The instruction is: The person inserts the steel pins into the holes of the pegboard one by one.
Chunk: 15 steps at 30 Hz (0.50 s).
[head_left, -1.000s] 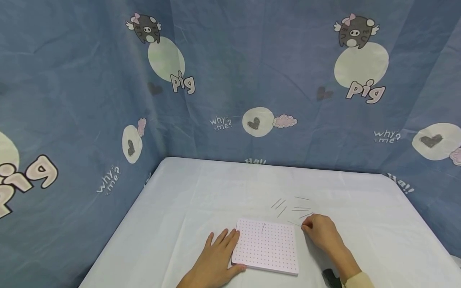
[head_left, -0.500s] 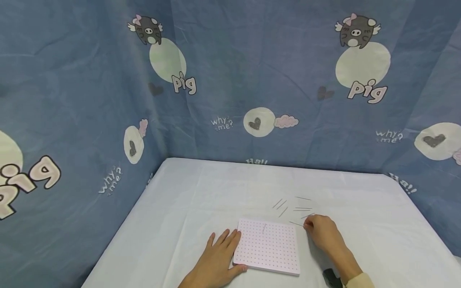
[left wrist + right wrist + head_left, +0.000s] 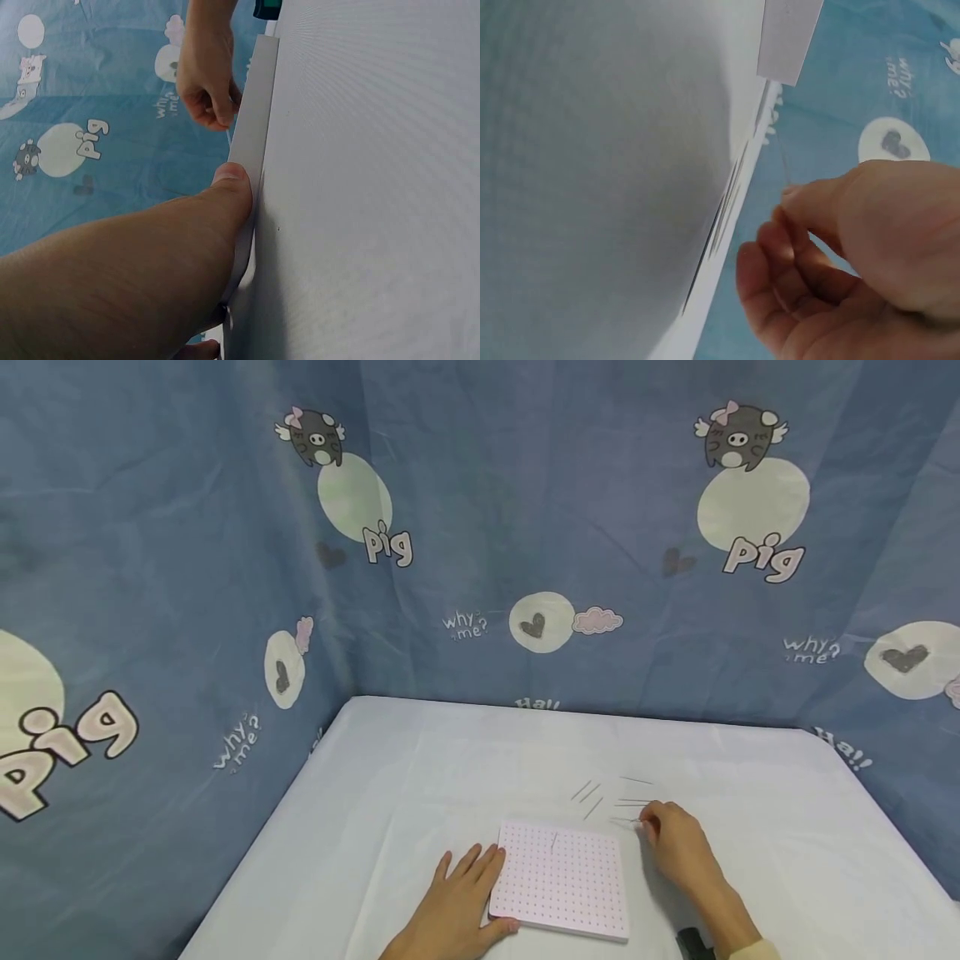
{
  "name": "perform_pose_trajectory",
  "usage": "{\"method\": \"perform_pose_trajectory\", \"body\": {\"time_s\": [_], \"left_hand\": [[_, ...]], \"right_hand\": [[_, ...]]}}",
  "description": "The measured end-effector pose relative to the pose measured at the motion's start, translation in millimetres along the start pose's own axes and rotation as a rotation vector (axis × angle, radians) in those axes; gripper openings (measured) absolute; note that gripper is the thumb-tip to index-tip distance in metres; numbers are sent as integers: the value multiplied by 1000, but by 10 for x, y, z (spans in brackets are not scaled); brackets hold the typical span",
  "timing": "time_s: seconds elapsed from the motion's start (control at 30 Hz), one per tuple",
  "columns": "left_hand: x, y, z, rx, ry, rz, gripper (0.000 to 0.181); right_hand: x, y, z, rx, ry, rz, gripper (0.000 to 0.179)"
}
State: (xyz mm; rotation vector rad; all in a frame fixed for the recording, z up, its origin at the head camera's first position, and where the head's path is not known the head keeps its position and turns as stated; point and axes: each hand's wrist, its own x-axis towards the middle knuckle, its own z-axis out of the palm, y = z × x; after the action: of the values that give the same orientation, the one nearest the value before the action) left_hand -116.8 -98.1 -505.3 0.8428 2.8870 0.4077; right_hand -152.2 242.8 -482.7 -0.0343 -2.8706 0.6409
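Note:
A pale pink board (image 3: 558, 885) with rows of small holes lies on the white table. My left hand (image 3: 455, 906) spreads at its near left corner, fingers straight along the left edge; the left wrist view shows the thumb (image 3: 231, 176) against the board's side. One thin needle (image 3: 553, 842) stands in a hole near the far edge. My right hand (image 3: 681, 845), right of the board, pinches another needle (image 3: 784, 161) between thumb and fingertips. In the head view this needle points left, just beyond the board's far right corner.
Several loose needles (image 3: 593, 808) lie on the table beyond the board, some slanted, some sideways. A black object (image 3: 692, 942) sits by the right wrist. A blue patterned curtain (image 3: 450, 527) hangs behind and left of the table (image 3: 420, 752).
My right hand has taken up the needle by its right end and shifted slightly away from me with it. The left hand stays at the board, and the head view has tilted a little.

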Motion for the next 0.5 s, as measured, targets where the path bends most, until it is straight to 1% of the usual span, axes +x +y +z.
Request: {"method": "perform_pose_trajectory", "body": {"time_s": [0.13,0.37,0.5], "left_hand": [[-7,9,12,-2,5,0,97],[-17,18,-3,8,-3,-10,97],[-10,4,-2,17,5,-9,98]], "right_hand": [[-9,-3,-15,42,22,36,6],[8,-14,-30,121,30,71,12],[19,-28,-35,163,41,86,13]]}}
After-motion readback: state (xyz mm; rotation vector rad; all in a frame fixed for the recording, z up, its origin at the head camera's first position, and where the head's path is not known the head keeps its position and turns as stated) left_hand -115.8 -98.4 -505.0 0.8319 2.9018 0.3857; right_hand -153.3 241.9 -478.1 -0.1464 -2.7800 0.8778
